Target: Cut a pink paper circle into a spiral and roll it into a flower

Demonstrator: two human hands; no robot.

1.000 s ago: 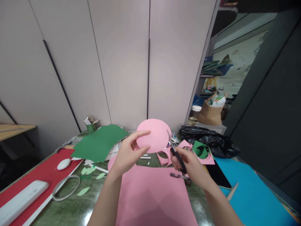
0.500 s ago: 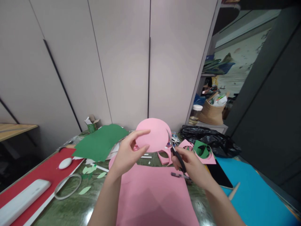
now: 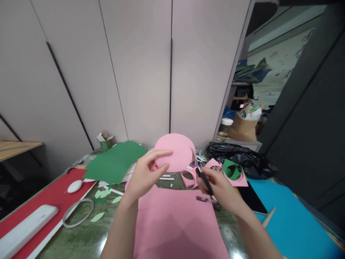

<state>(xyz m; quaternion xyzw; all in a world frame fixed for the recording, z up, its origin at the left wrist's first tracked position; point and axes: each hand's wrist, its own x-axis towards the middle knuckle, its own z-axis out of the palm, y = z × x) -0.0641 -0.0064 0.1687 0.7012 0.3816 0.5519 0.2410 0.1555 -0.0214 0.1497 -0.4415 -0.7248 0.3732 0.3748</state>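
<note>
A round piece of pink paper is held up above the table, pinched between the thumb and fingers of my left hand. In my right hand is a pair of scissors with black handles, its blades pointing up at the right edge of the round paper. Whether the blades grip the paper's edge I cannot tell. Below both hands lies a large pink sheet, with a dark pen near its upper right corner.
On the left are a green sheet, a red sheet, a white mouse, a clear ring and pale green paper leaves. Pink offcuts, a black plastic bag and a blue sheet lie right. A person shows far back.
The round pink paper has shifted slightly left and up in my left hand. My right hand still holds the scissors at its edge. A person has come into view at the back right.
</note>
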